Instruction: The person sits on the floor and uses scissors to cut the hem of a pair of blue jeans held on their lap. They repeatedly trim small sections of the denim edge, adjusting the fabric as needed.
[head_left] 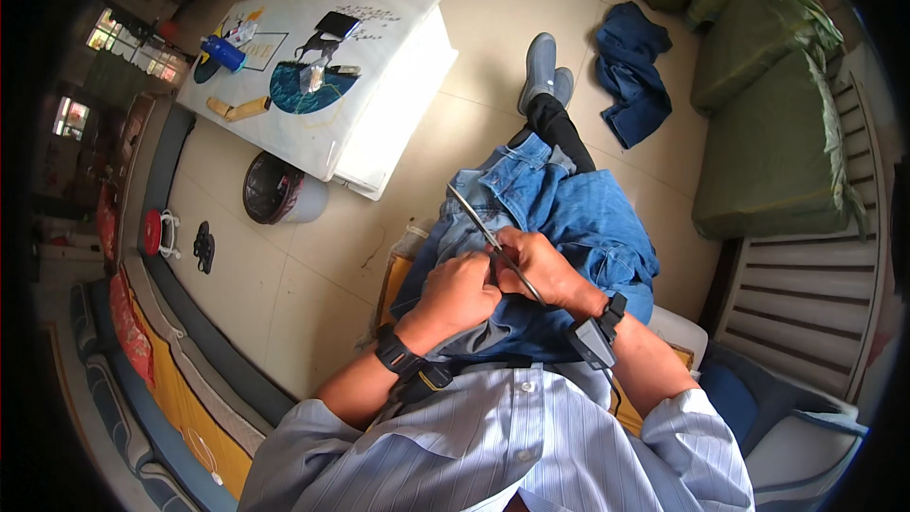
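Blue denim jeans (578,213) lie bunched across my lap and knees. My right hand (533,264) is closed around a pair of scissors (471,213), whose narrow metal blades point up and to the left over the denim. The dark handle end runs back under my right wrist. My left hand (462,290) is curled into a fist low on the denim, its knuckles close against my right hand. It appears to grip a fold of the jeans; its fingertips are hidden.
Another dark blue denim garment (630,71) lies on the floor beyond my boots (540,66). At left stand a white table (398,95) with a blue bottle (223,53) and a dark bin (270,192). Green covered bundles (773,147) rest on a slatted bench (796,294) at right.
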Motion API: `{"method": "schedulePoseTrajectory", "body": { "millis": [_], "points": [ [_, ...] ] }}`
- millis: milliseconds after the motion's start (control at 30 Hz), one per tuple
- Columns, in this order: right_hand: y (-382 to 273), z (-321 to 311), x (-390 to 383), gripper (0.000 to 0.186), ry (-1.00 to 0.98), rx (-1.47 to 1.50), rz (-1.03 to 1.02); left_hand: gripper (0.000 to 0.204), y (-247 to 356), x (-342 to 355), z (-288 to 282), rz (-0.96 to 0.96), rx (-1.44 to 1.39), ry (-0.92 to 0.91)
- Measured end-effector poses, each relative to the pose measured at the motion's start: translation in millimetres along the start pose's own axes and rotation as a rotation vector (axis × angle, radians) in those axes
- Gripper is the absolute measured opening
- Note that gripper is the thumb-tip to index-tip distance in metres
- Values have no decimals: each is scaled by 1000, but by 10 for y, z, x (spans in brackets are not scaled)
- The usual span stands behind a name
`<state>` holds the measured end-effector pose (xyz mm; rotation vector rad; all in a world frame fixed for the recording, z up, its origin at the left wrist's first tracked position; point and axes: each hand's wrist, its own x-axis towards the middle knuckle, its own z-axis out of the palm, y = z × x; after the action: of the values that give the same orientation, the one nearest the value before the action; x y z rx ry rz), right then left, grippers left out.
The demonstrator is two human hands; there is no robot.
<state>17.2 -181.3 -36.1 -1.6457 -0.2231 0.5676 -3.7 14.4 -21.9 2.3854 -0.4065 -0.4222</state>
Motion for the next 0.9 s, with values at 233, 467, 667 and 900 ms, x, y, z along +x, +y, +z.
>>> {"method": "schedulePoseTrajectory", "body": {
  "millis": [233,467,667,900],
  "points": [
    [-255,-46,-263,32,46,87,-69,11,-17,-81,-175,-71,-578,-129],
    [-315,-64,-344,43,33,208,-90,12,90,-186,-239,-225,-1155,-117],
    [-476,-107,-450,41,24,164,-152,23,164,-263,-307,-282,-1283,-121],
    [-759,-390,-598,53,120,-478,-553,22,119,-263,-412,-219,-1268,-81]
  ]
}}
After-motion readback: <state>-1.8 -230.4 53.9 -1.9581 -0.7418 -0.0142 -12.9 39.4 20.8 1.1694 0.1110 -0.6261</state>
